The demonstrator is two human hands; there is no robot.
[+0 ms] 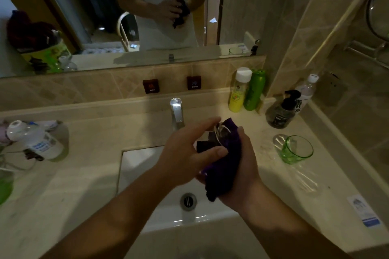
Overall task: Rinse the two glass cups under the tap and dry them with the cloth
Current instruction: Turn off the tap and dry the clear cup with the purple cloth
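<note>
Over the white sink [134, 166] I hold a clear glass cup [221, 132] wrapped in a dark purple cloth [223, 170]. My right hand [244, 166] grips the cloth from the right and below, with the cup inside it. My left hand [189, 149] holds the cup's rim and side, thumb across the cloth's front. Most of the cup is hidden by cloth and fingers. A green glass cup [294, 149] stands upright on the counter to the right. The chrome tap [176, 111] rises just behind my hands; no water shows.
Yellow and green bottles [246, 90] stand behind the tap on the right, with a dark pump bottle [282, 111] and a clear water bottle [305, 92] in the corner. A plastic bottle [35, 141] lies on the left counter. A paper card [364, 210] lies near the right front edge.
</note>
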